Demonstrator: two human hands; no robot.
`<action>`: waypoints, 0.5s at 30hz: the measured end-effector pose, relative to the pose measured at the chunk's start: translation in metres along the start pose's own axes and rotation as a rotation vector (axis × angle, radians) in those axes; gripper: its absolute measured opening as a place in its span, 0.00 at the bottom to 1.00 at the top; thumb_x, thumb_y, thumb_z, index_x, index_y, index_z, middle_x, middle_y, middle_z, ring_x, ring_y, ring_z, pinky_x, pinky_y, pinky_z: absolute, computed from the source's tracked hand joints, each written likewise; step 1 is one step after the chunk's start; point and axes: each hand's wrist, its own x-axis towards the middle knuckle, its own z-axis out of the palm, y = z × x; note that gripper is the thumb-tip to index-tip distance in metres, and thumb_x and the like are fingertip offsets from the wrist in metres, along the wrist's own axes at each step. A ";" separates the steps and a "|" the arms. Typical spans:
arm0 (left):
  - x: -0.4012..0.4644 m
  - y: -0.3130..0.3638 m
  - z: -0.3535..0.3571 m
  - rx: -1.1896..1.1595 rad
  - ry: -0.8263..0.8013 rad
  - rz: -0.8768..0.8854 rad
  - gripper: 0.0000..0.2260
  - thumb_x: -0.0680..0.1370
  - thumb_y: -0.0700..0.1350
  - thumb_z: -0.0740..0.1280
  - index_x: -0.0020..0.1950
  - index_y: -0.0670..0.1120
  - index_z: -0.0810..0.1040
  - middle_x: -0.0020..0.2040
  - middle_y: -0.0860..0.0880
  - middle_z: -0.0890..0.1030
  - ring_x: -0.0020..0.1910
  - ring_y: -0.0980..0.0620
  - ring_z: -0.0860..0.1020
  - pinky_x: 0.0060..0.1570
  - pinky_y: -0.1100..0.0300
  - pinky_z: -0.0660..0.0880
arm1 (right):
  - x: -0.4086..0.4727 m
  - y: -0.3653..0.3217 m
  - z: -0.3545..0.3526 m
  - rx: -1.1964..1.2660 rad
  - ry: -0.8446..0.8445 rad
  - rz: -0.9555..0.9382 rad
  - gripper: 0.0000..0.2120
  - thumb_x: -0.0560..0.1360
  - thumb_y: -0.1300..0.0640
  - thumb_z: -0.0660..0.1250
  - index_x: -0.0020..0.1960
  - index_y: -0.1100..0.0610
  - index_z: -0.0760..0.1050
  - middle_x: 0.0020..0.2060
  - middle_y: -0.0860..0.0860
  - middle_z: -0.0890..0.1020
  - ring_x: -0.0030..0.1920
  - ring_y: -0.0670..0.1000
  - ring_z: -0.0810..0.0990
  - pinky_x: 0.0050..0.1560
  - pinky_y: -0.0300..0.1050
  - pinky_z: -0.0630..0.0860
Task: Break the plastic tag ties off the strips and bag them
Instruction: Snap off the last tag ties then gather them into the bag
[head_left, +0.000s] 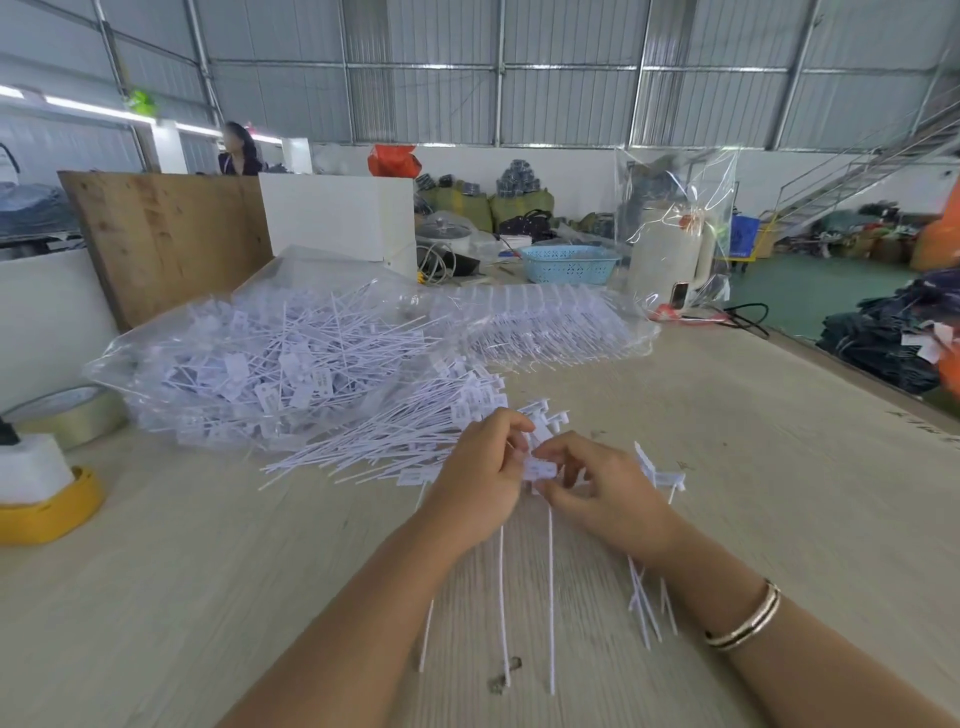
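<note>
My left hand (480, 480) and my right hand (605, 493) meet over the table, both pinching a strip of white plastic tag ties (540, 467) between them. Long thin tails of the ties (551, 597) hang down from under my hands towards me. A loose pile of separated ties (415, 436) lies just left of my hands. Behind it a clear plastic bag (270, 358) is full of white ties. A second clear bag (545, 325) with ties in rows lies further back to the right.
A pale wooden table (208, 571) carries a tape roll (72, 413) and a yellow object (47, 514) at the left. A blue basket (569, 262), a white kettle (667, 260) and a plywood board (166, 234) stand at the back. A person (238, 150) stands far behind.
</note>
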 end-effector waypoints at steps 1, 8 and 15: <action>0.001 0.001 -0.002 0.016 0.024 0.000 0.10 0.79 0.41 0.58 0.55 0.55 0.71 0.48 0.56 0.74 0.49 0.59 0.72 0.46 0.68 0.66 | 0.000 0.001 -0.002 0.016 0.021 0.010 0.11 0.70 0.60 0.69 0.51 0.50 0.76 0.41 0.45 0.80 0.38 0.43 0.75 0.40 0.32 0.70; 0.000 -0.001 -0.003 0.350 0.029 -0.065 0.10 0.80 0.51 0.56 0.44 0.53 0.75 0.39 0.55 0.78 0.43 0.54 0.74 0.50 0.58 0.55 | -0.001 0.004 -0.005 0.042 0.072 0.039 0.10 0.72 0.61 0.68 0.51 0.49 0.76 0.42 0.40 0.78 0.39 0.41 0.74 0.40 0.26 0.67; -0.002 0.002 0.002 0.325 0.086 -0.016 0.10 0.80 0.53 0.58 0.40 0.53 0.71 0.30 0.57 0.70 0.39 0.55 0.70 0.52 0.56 0.59 | 0.002 0.003 0.000 0.014 0.071 0.051 0.07 0.68 0.58 0.71 0.45 0.51 0.76 0.39 0.43 0.80 0.34 0.44 0.75 0.39 0.39 0.72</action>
